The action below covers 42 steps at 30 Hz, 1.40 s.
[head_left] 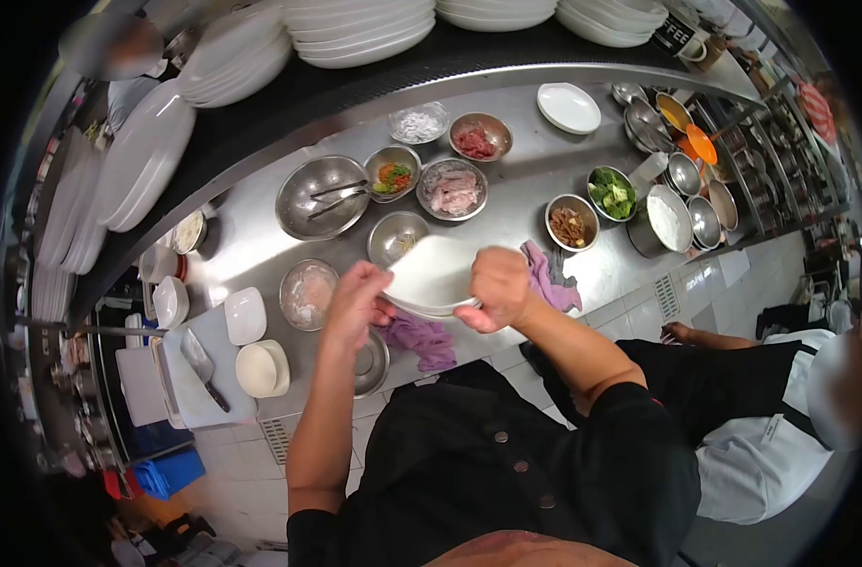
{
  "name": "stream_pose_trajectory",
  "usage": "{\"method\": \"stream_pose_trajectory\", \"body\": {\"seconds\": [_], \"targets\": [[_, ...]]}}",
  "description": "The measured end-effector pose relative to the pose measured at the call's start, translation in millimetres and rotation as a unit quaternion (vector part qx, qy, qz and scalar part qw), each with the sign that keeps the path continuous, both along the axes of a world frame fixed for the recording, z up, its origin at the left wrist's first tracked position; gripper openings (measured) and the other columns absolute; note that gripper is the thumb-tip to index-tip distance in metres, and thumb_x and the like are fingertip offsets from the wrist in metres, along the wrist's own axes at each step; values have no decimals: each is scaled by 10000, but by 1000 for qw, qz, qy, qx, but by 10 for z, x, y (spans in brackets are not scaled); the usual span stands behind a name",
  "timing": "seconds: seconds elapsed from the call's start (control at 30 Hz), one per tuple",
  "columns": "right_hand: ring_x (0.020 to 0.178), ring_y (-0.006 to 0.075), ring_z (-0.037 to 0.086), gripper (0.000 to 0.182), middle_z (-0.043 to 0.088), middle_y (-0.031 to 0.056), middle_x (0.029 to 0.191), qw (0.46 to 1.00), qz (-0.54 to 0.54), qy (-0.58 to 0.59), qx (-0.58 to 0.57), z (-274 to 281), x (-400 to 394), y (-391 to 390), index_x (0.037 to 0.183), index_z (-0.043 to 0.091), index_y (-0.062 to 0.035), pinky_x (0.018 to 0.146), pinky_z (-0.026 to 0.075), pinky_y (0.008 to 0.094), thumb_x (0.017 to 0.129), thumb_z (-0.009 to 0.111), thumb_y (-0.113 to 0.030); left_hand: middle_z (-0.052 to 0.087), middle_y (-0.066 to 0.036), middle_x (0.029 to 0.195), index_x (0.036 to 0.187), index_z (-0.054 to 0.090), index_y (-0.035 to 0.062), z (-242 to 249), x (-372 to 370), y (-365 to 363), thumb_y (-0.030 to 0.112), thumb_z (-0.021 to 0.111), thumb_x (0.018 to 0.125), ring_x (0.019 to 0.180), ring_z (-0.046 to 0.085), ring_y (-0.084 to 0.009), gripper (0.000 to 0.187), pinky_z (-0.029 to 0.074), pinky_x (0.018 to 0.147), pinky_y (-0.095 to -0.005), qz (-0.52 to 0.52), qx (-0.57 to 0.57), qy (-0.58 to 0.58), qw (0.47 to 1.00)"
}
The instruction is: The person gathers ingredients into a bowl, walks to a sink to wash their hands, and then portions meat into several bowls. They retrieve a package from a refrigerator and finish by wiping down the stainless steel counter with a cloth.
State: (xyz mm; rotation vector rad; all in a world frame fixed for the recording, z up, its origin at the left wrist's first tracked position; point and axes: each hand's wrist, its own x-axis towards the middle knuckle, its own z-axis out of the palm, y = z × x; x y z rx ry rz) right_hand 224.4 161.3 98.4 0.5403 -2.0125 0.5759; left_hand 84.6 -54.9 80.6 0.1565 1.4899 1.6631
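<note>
A white dish (433, 272) is held up over the front of the steel counter between both my hands; its lower edge looks doubled, so it may be more than one. My left hand (357, 300) grips its left edge. On the opposite edge, my right hand (499, 291) has its fingers curled round the rim. Just behind the dish stands a steel bowl (393, 236) with a few pale strips inside. A purple cloth (421, 342) lies below the dish, and a second purple cloth (547, 279) is beside my right hand.
Bowls of raw meat (452, 192), broccoli (611, 194) and brown pieces (571, 225) stand on the counter. Tongs (339, 197) rest across a large bowl. At left, a cleaver (199, 359) lies on a cutting board (185, 392). Another person (761, 416) stands at right.
</note>
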Motion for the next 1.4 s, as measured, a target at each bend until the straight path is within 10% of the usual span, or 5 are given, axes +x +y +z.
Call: {"method": "stream_pose_trajectory", "body": {"seconds": [0.33,0.57,0.63,1.13,1.4], "targets": [[547,231,511,493,446,39,619,975,-121,-161,89,-2132,652,222,590,407,-122,497,415,364,763,795,-370,725,-161,854,947,675,-1,-2446,295,935,43,692,749,706,704,-286,203,562,647,-403,-19,-238,439,866],[927,377,601,261,608,173,1036,950,-240,-194,-54,-2205,829,108,964,630,-50,745,493,468,780,776,-165,685,-186,876,888,647,21,-2265,401,1041,56,682,744,863,658,-387,152,524,790,-472,-32,-282,458,842],[930,439,598,203,617,215,994,804,-481,-273,-220,-2240,773,109,983,638,-4,802,488,501,798,709,-51,667,-183,879,886,630,28,-2236,466,1094,49,659,751,869,633,-407,139,506,800,-494,-8,-289,463,838],[881,429,709,365,694,294,826,547,-346,-461,-607,-2174,711,280,1147,659,38,797,537,490,1011,542,-280,695,-291,999,1030,641,0,-1654,11,1085,59,603,750,986,664,-463,289,513,878,-507,-14,-270,441,855],[923,499,669,289,675,345,932,733,-452,-396,-318,-1837,483,1226,1038,664,70,855,530,521,777,592,-29,690,-214,936,1134,614,1,-812,-825,770,65,629,761,812,684,-356,378,532,790,-433,132,-274,485,820]]}}
